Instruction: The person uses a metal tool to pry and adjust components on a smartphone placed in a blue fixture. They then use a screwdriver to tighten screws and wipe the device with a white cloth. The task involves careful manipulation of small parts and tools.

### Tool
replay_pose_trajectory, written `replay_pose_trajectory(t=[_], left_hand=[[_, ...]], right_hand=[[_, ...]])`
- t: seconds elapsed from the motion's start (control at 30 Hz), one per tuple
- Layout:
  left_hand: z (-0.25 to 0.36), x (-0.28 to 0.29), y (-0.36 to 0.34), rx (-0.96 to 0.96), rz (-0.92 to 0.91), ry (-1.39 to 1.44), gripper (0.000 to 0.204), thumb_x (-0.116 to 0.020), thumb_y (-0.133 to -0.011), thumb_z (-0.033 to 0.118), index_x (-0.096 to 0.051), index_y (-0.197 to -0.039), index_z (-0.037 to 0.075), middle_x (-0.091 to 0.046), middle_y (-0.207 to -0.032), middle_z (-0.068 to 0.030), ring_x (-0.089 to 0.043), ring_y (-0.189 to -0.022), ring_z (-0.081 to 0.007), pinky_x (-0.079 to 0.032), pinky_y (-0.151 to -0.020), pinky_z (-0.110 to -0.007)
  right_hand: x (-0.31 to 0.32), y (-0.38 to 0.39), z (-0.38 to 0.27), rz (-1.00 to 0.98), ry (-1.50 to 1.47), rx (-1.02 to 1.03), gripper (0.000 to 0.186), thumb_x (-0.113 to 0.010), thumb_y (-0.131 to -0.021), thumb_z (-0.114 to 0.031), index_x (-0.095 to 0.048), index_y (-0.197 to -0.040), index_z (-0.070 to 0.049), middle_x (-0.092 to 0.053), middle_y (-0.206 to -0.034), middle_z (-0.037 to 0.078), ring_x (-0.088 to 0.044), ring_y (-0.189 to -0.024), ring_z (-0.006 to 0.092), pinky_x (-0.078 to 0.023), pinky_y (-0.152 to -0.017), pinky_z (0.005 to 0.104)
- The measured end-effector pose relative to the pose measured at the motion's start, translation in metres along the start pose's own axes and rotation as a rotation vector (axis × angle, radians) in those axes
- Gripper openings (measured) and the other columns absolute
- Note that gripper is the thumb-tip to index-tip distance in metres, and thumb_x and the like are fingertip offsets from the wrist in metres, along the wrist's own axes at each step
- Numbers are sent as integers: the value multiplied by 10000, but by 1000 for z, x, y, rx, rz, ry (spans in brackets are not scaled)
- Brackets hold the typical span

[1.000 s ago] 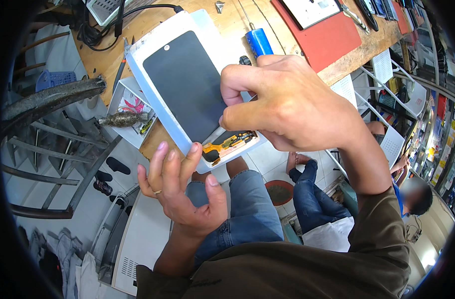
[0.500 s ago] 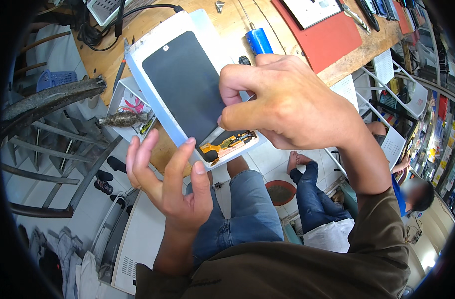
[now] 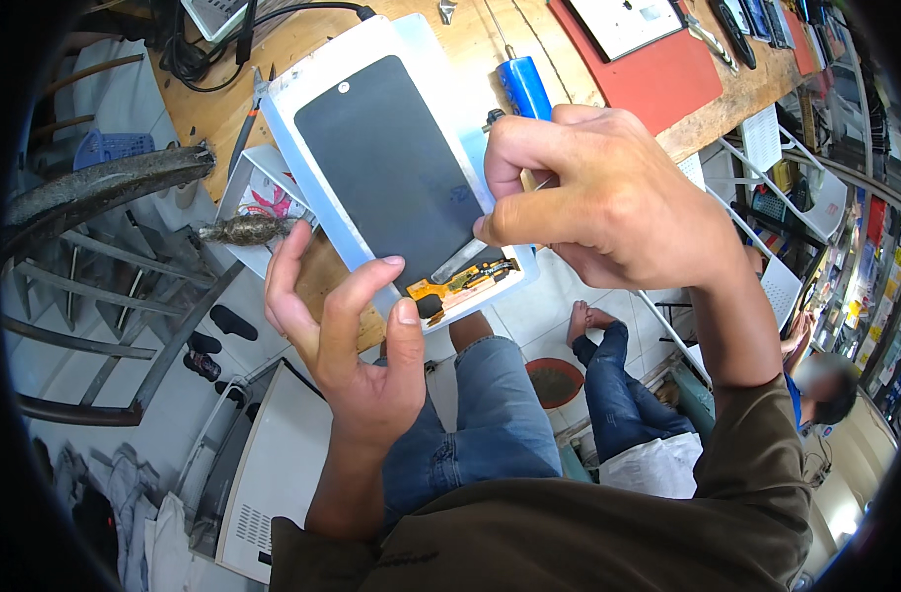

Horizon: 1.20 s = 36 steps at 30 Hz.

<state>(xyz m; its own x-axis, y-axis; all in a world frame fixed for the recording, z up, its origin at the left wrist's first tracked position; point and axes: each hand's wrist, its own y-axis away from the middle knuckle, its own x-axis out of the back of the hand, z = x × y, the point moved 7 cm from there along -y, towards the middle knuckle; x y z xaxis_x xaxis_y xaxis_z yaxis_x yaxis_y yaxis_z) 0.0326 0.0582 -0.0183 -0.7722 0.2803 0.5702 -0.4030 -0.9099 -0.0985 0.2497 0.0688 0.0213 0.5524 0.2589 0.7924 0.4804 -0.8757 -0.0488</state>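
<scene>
A phone display panel (image 3: 376, 158), its dark grey back facing up, lies on a white plate with a pale blue rim (image 3: 322, 212) at the table's near edge. Gold-coloured flex cable (image 3: 432, 293) and small black parts sit at the panel's near end. My right hand (image 3: 618, 192) pinches a thin, flat metal blade (image 3: 458, 260), whose tip points at the cable; whether it touches is unclear. Beside the near left corner, my left hand (image 3: 361, 340) is open with fingers spread and curved, index fingertip and thumb close to the plate's edge.
A blue-handled tool (image 3: 523, 87) lies beyond the plate, near a red mat (image 3: 657, 84) bearing a white board. Orange-handled pliers (image 3: 245, 133) and an open box (image 3: 263, 183) are to the left. Another person (image 3: 633, 405) sits at right, beyond a reddish bowl (image 3: 555, 382).
My right hand has drawn back to the right, exposing more of the blade and panel. The plate sits slightly farther right in view. My left hand stays near its corner.
</scene>
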Motion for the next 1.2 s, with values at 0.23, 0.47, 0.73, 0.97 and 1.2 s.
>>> replay_pose_trajectory(t=[0.23, 0.47, 0.73, 0.97, 1.2], left_hand=[[-1, -2, 1, 9, -3, 52, 282, -693, -950, 115, -727, -1227, 79, -371, -1568, -366, -341, -1479, -446, -263, -1207, -561], [-5, -5, 2, 7, -18, 98, 315, -687, -952, 104, -700, -1266, 80, -373, -1579, -364, -349, -1467, -418, -283, -1186, -534], [-6, -7, 3, 8, -15, 125, 317, -666, -952, 78, -690, -1269, 81, -379, -1582, -344, -367, -1444, -399, -307, -1175, -521], [-8, -7, 4, 26, -11, 145, 325, -665, -952, 74, -684, -1276, 80, -381, -1580, -329, -368, -1438, -389, -318, -1173, -522], [-8, -7, 4, 30, -18, 133, 332, -675, -946, 78, -686, -1278, 90, -377, -1591, -322, -366, -1439, -389, -312, -1174, -522]], right_hand=[[-3, -2, -4, 13, 16, 29, 257, -788, -695, -57, -772, -945, -113, -562, -928, 17, -599, -744, 250, -458, -662, 386], [-4, -5, -6, 14, 26, 53, 238, -785, -715, -76, -767, -948, -122, -558, -946, 28, -594, -727, 259, -457, -642, 395], [-7, -6, -5, 16, -2, 46, 228, -777, -717, -75, -750, -939, -120, -557, -947, 33, -591, -708, 267, -459, -633, 399], [-7, -6, -5, 15, -5, 54, 247, -772, -701, -92, -737, -943, -120, -560, -947, 33, -591, -700, 270, -459, -626, 400], [-9, -5, -5, 11, -16, 43, 253, -778, -690, -108, -739, -940, -118, -563, -939, 30, -594, -706, 273, -463, -628, 402]])
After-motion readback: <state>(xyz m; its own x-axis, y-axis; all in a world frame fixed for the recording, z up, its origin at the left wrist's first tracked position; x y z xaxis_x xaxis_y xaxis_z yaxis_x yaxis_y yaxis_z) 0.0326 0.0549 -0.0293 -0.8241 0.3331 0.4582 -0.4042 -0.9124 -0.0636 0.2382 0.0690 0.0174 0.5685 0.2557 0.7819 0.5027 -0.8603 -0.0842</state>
